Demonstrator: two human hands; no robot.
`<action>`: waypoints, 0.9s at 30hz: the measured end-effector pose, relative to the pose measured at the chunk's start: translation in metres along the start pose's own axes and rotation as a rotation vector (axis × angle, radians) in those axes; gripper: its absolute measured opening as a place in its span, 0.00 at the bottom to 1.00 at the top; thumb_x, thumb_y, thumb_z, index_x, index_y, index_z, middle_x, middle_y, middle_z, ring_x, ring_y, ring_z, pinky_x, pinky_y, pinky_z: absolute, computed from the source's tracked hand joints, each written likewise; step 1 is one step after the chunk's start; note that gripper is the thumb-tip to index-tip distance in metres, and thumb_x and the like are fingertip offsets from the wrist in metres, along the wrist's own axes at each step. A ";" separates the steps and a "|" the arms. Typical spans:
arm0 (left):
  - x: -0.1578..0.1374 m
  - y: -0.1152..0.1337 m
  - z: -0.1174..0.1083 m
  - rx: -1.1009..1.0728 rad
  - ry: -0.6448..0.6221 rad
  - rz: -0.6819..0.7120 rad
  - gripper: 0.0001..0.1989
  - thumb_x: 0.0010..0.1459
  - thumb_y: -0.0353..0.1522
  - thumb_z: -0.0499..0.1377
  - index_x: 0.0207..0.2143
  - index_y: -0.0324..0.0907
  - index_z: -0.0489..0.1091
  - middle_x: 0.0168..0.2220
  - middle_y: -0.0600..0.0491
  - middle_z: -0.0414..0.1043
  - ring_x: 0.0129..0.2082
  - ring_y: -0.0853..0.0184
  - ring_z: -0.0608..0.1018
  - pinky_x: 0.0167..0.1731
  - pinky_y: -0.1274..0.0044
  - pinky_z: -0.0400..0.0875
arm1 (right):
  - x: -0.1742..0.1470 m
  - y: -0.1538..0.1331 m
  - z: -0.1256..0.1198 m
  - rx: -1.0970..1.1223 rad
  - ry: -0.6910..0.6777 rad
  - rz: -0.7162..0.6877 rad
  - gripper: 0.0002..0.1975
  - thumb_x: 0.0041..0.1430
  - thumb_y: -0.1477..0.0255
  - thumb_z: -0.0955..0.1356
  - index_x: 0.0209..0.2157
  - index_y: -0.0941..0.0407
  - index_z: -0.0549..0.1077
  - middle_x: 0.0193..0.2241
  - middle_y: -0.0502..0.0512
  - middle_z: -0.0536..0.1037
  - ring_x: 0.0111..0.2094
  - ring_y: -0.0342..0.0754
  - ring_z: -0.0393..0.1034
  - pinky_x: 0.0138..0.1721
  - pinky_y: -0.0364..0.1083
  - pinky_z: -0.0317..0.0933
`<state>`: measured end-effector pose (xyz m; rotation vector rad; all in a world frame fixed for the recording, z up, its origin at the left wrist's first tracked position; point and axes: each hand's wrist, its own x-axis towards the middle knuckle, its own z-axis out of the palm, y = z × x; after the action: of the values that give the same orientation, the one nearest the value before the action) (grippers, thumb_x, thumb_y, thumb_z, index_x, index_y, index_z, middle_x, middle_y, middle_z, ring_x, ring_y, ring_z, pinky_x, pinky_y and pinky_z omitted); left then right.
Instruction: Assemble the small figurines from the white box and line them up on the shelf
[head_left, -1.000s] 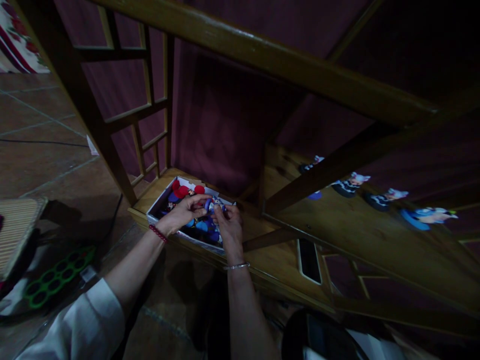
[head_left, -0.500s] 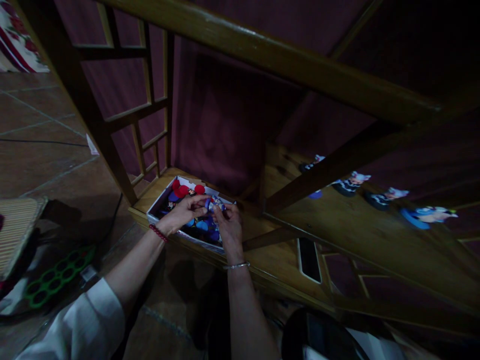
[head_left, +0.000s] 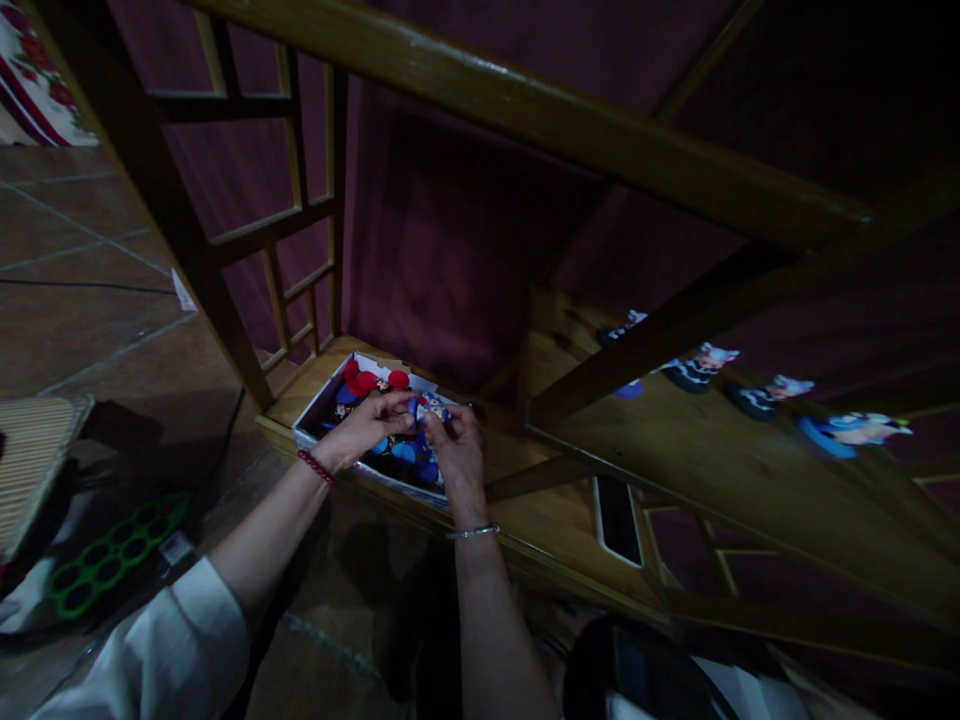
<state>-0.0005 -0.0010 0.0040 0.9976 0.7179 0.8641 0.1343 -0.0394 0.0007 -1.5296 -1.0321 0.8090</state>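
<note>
Between my two hands is a small blue-and-white figurine (head_left: 430, 408), held above an open cardboard box (head_left: 319, 398). My left hand (head_left: 367, 428) pinches its left end, where a purple-blue base shows. On the other side my right hand (head_left: 459, 450) grips it with thumb and fingers. Inside the box lie several more figurines, among them one with red parts (head_left: 364, 380) at the back and blue ones (head_left: 403, 452) under my hands. My fingers hide part of the held figurine and of the box's contents.
Several figurines on round bases, one of them a blue-based figurine (head_left: 851, 432), stand on the raised wooden shelf (head_left: 720, 470) at right. A phone (head_left: 619, 520) lies on the lower board. Wooden posts and a slanting beam (head_left: 525, 110) frame the space. A green rack (head_left: 112, 555) is on the floor.
The figurine has turned very slightly between my fingers. Both hands stay in nearly the same place over the box.
</note>
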 end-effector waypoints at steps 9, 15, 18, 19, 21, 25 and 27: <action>-0.002 0.003 0.003 -0.021 -0.025 -0.013 0.24 0.43 0.34 0.64 0.44 0.37 0.68 0.40 0.48 0.71 0.40 0.64 0.71 0.41 0.71 0.67 | 0.001 -0.003 -0.003 -0.008 -0.040 -0.045 0.12 0.45 0.63 0.67 0.33 0.54 0.65 0.28 0.49 0.74 0.29 0.45 0.68 0.32 0.45 0.62; -0.001 -0.001 0.001 -0.032 -0.062 0.014 0.21 0.45 0.34 0.63 0.43 0.38 0.69 0.42 0.48 0.70 0.42 0.64 0.70 0.41 0.71 0.67 | 0.001 -0.003 -0.004 -0.012 -0.044 -0.092 0.12 0.45 0.64 0.66 0.34 0.53 0.67 0.30 0.49 0.75 0.31 0.45 0.68 0.35 0.45 0.61; -0.001 -0.002 0.000 -0.051 -0.061 0.011 0.20 0.46 0.34 0.62 0.43 0.38 0.69 0.42 0.48 0.70 0.42 0.63 0.70 0.42 0.71 0.67 | 0.002 -0.002 -0.004 -0.013 -0.057 -0.106 0.12 0.46 0.65 0.66 0.34 0.53 0.67 0.31 0.49 0.75 0.33 0.46 0.68 0.37 0.46 0.61; -0.001 -0.003 0.000 -0.059 -0.059 0.007 0.20 0.46 0.34 0.62 0.43 0.38 0.69 0.42 0.48 0.70 0.42 0.63 0.71 0.42 0.71 0.67 | 0.002 -0.002 -0.004 -0.015 -0.064 -0.113 0.12 0.46 0.65 0.66 0.34 0.53 0.66 0.31 0.49 0.75 0.33 0.46 0.68 0.37 0.46 0.61; -0.001 -0.003 0.000 -0.075 -0.061 -0.004 0.19 0.45 0.34 0.63 0.42 0.38 0.70 0.41 0.48 0.70 0.41 0.64 0.71 0.42 0.70 0.67 | 0.003 -0.001 -0.004 -0.019 -0.075 -0.125 0.12 0.46 0.65 0.66 0.34 0.53 0.66 0.32 0.50 0.75 0.34 0.46 0.68 0.38 0.46 0.61; -0.002 -0.004 0.000 -0.110 -0.076 -0.027 0.18 0.45 0.34 0.63 0.40 0.38 0.71 0.38 0.49 0.71 0.41 0.64 0.71 0.43 0.69 0.66 | 0.003 -0.002 -0.005 -0.039 -0.091 -0.144 0.11 0.47 0.66 0.66 0.34 0.52 0.67 0.34 0.50 0.74 0.35 0.46 0.68 0.39 0.47 0.61; -0.002 -0.003 0.000 -0.124 -0.076 -0.040 0.17 0.45 0.33 0.63 0.39 0.37 0.71 0.38 0.49 0.72 0.40 0.64 0.72 0.43 0.69 0.67 | 0.003 -0.003 -0.005 -0.049 -0.106 -0.153 0.11 0.47 0.66 0.66 0.34 0.52 0.67 0.34 0.50 0.74 0.35 0.46 0.68 0.40 0.47 0.61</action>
<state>-0.0003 -0.0037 0.0018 0.8981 0.6107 0.8220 0.1394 -0.0387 0.0045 -1.4415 -1.2396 0.7683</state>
